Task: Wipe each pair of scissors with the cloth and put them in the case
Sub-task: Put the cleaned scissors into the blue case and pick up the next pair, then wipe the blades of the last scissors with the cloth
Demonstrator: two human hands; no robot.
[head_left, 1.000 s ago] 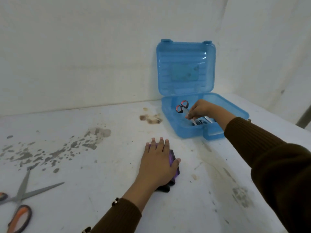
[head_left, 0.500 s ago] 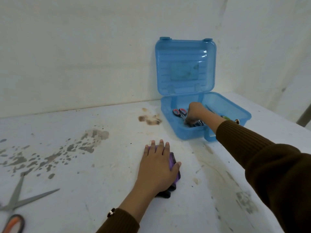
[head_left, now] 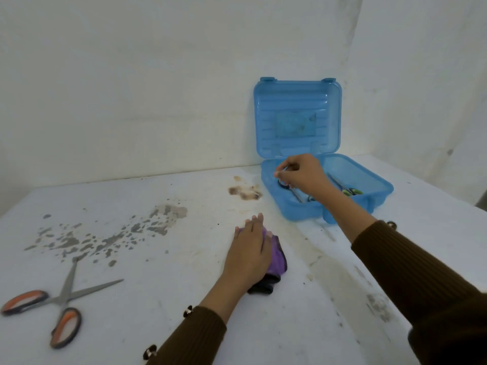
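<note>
The right hand (head_left: 303, 173) is hovering over the open blue case (head_left: 374, 180), fingers pinched together, gripping nothing discernible. Small scissors (head_left: 295, 192) are lying inside the case. Left of the case, the left hand (head_left: 249, 252) is pressing flat, fingers extended, on the purple cloth (head_left: 278, 255); orange-handled scissors (head_left: 56, 301) are lying far left.

- Left hand (head_left: 250, 252) is lying palm-down, fingers (head_left: 254, 222) extended flat and together, wrist straight.
- Right hand (head_left: 303, 175) is reaching forward, arm extended, fingers (head_left: 280, 174) pinching together, knuckles up.
</note>
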